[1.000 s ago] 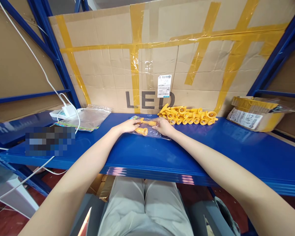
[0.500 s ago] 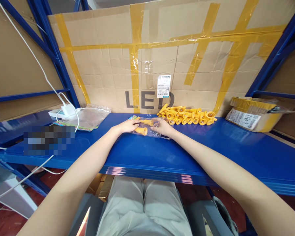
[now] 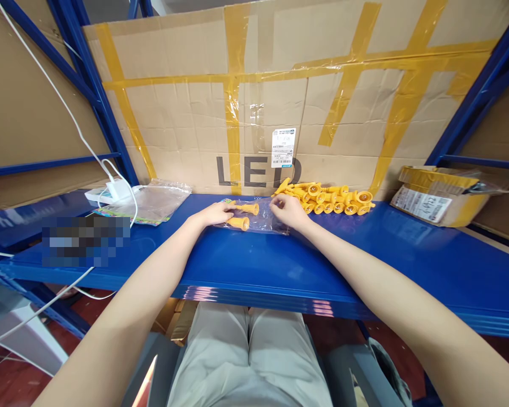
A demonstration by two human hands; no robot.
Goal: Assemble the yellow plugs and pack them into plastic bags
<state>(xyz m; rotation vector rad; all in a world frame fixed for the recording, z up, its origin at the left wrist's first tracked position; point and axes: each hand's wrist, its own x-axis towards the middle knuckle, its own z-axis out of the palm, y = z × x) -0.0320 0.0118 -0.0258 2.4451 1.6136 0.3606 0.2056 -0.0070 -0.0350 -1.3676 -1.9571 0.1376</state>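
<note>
A clear plastic bag (image 3: 263,217) lies flat on the blue shelf. Two yellow horn-shaped pieces (image 3: 239,224) appear to be inside it, their flared ends pointing right. My left hand (image 3: 214,214) presses and grips the bag's left end around the pieces' thin ends, partly hiding them. At the bag's right end, my right hand (image 3: 290,211) is closed with its fingertips pinched on the plastic edge. Right behind that hand is a pile of similar yellow pieces (image 3: 339,199), several with round open ends facing me.
More clear bags (image 3: 163,198) with a colourful edge lie at left beside a white charger and power strip (image 3: 116,190). A blurred-out dark object (image 3: 85,240) sits near the front left. An open taped carton (image 3: 436,198) stands at right. A large cardboard sheet (image 3: 186,124) closes off the back.
My right hand has moved slightly right and up, from beside the yellow pieces to the bag's right end. My left hand and the bagged pieces have shifted a little left.
</note>
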